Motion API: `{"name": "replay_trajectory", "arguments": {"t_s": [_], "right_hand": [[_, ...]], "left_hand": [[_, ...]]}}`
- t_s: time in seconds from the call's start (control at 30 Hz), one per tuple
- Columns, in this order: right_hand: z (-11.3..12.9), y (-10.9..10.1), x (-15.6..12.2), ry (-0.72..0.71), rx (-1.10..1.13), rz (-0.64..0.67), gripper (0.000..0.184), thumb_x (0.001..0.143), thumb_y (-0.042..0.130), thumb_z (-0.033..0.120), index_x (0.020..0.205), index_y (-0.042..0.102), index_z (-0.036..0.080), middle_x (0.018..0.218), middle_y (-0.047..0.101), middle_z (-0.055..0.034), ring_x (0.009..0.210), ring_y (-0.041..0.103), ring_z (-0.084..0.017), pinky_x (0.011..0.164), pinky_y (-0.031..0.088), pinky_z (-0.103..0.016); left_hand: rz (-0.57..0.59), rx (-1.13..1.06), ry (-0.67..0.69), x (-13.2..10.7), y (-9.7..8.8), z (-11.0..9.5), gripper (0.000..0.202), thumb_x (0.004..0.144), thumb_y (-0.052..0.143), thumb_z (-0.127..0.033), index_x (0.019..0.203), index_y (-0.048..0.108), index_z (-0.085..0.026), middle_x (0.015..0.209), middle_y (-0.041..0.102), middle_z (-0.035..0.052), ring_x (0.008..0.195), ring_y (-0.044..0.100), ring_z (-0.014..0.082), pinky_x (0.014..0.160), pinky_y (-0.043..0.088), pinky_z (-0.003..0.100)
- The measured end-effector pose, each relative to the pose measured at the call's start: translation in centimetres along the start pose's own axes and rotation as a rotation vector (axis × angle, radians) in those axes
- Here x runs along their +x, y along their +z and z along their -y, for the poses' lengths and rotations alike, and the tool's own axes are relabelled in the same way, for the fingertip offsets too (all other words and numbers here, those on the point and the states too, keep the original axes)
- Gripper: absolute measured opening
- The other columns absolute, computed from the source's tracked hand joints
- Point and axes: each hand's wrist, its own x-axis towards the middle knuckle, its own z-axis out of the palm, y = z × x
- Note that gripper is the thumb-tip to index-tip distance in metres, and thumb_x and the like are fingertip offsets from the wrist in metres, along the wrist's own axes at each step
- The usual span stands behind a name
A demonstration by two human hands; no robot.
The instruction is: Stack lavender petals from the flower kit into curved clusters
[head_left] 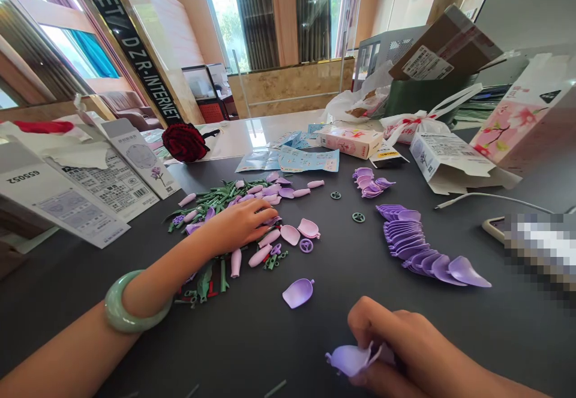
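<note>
My left hand point(240, 224), with a green jade bangle point(130, 305) on its wrist, reaches into a pile of loose pink and purple petal pieces and green stems point(225, 197) on the dark table point(135, 350); its fingers are curled down onto the pieces and what they grip is hidden. My right hand point(405, 344) rests near the table's front edge, closed on a cluster of joined lilac petals point(353, 359). A single lilac petal point(297, 293) lies between the two hands.
A long row of stacked purple petals point(420, 248) lies right of centre, with a smaller stack point(371, 183) behind. Small round green rings point(358, 217) dot the table. Opened boxes point(90, 182) stand left, a red knitted rose point(185, 141) behind, more boxes and bags point(450, 152) at right.
</note>
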Motion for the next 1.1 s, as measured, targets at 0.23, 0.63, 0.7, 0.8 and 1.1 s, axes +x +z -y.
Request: {"name": "replay_trajectory", "arguments": {"t_s": [0.23, 0.63, 0.7, 0.8, 1.1], "right_hand": [[0.6, -0.4, 0.0, 0.046, 0.008, 0.036, 0.011, 0.082, 0.057, 0.026, 0.077, 0.047, 0.026, 0.063, 0.053, 0.0047, 0.052, 0.046, -0.01, 0.049, 0.041, -0.015], [-0.6, 0.5, 0.6, -0.01, 0.206, 0.035, 0.015, 0.079, 0.053, 0.026, 0.074, 0.039, 0.025, 0.056, 0.044, 0.0058, 0.05, 0.034, -0.011, 0.043, 0.025, -0.02], [-0.6, 0.4, 0.7, 0.009, 0.262, 0.044, 0.017, 0.083, 0.053, 0.029, 0.074, 0.038, 0.025, 0.056, 0.04, 0.0067, 0.05, 0.032, -0.01, 0.044, 0.025, -0.02], [-0.9, 0.2, 1.0, -0.014, 0.374, 0.033, 0.021, 0.085, 0.053, 0.035, 0.077, 0.036, 0.025, 0.053, 0.038, 0.0085, 0.047, 0.03, -0.009, 0.043, 0.024, -0.02], [-0.5, 0.3, 0.7, 0.09, 0.643, 0.008, 0.038, 0.084, 0.055, 0.06, 0.085, 0.041, 0.024, 0.058, 0.045, 0.0073, 0.05, 0.041, -0.008, 0.047, 0.034, -0.019]], "left_hand": [[-0.118, -0.001, -0.049, 0.0, 0.8, 0.1, 0.028, 0.097, 0.035, -0.02, 0.102, 0.061, -0.013, 0.099, 0.067, 0.0126, 0.094, 0.064, 0.0206, 0.088, 0.05, 0.036], [-0.405, -0.402, -0.36, 0.5, -1.1, -2.4, 0.026, 0.099, 0.032, -0.034, 0.091, 0.05, -0.018, 0.071, 0.063, 0.0008, 0.06, 0.061, 0.0128, 0.06, 0.05, 0.026], [-0.378, -0.574, -0.351, 0.8, -1.6, -4.2, 0.028, 0.101, 0.023, -0.033, 0.088, 0.043, -0.019, 0.066, 0.06, -0.0013, 0.055, 0.062, 0.0113, 0.056, 0.05, 0.024], [-0.162, -1.115, -0.336, 1.0, -2.3, -7.0, 0.025, 0.099, 0.027, -0.04, 0.088, 0.039, -0.021, 0.061, 0.055, -0.0045, 0.047, 0.058, 0.011, 0.045, 0.046, 0.021], [0.04, -0.624, -0.071, 0.5, -3.3, -11.2, 0.019, 0.097, 0.04, -0.022, 0.091, 0.057, -0.018, 0.073, 0.062, -0.0016, 0.064, 0.055, 0.0109, 0.063, 0.04, 0.022]]}}
